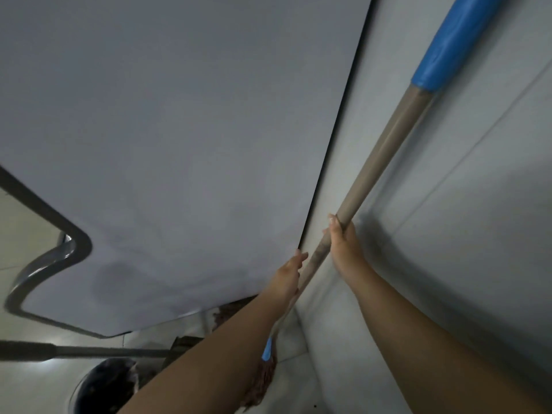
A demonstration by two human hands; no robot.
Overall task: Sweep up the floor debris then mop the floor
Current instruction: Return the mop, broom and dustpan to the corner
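Head view, looking steeply down. The mop handle (385,153) runs as a long diagonal from the upper right corner down toward the lower centre; it serves here as the landmark. Its upper end carries a blue sleeve (448,43); below that the shaft is bare and tan.

The right hand (343,237) is closed around the mop handle about midway down its visible length, fingers wrapped over the shaft, with the bare forearm leading off to the lower right. The left hand (288,274) sits lower on the same shaft, just below the right hand and on the handle's left side. Its fingers lie along the shaft and reach toward the table edge; whether they fully close on the handle cannot be told.

At the foot of the handle, below both hands, a small blue collar (266,351) joins the reddish-brown mop head (261,383), whose strands hang against the pale floor (301,392) and are partly hidden by the left forearm.

Left of the handle, a large grey table (167,138) with a dark rim fills most of the view, its right edge running nearly parallel to the shaft. Right of the handle stands a pale wall (478,204). Far to the handle's lower left are a dark round bucket (104,386) on the floor and, above it, a dark horizontal pole (89,351).
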